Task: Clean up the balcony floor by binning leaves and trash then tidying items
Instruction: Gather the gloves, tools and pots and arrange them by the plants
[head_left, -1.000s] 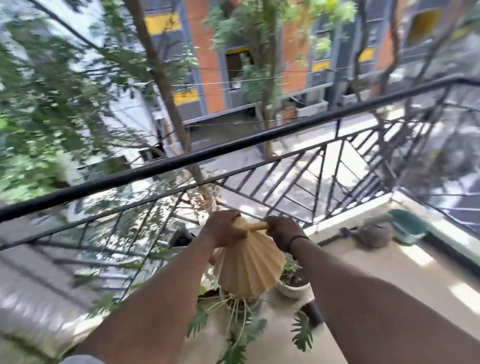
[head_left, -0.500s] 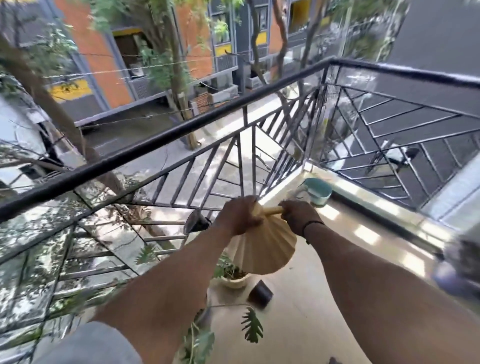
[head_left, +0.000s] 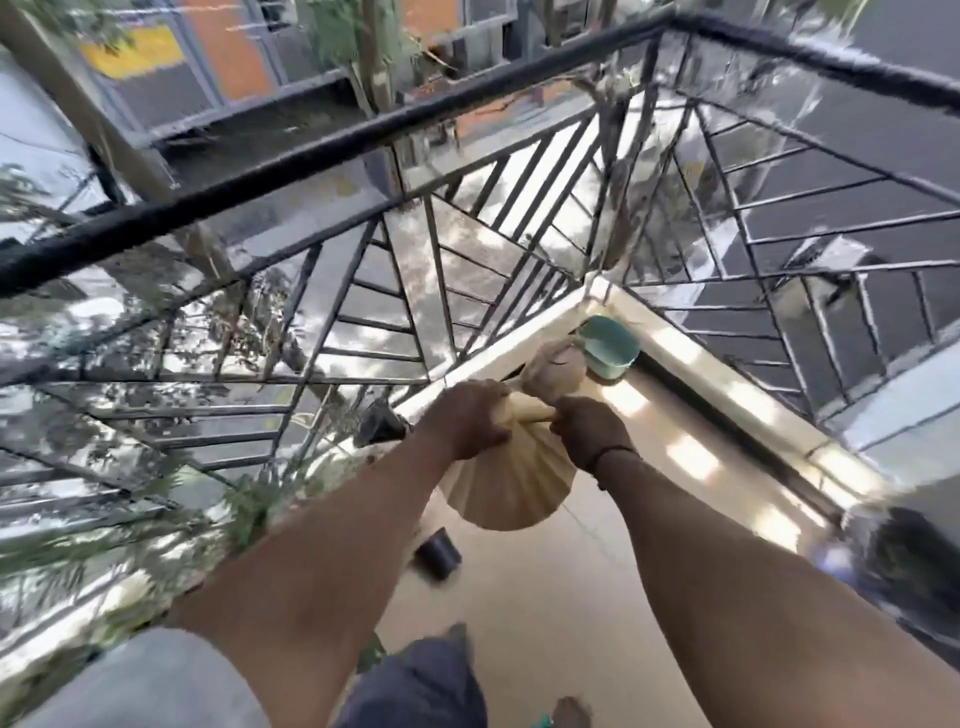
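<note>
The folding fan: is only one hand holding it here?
No, both hold the tan folding fan: the left hand grips its upper edge and the right hand grips its handle end.

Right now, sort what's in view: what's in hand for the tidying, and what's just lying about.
In hand:
- pleated fan, held by left hand and right hand

Lying about:
- teal bowl
- brown pot
- black cup on the floor
</note>
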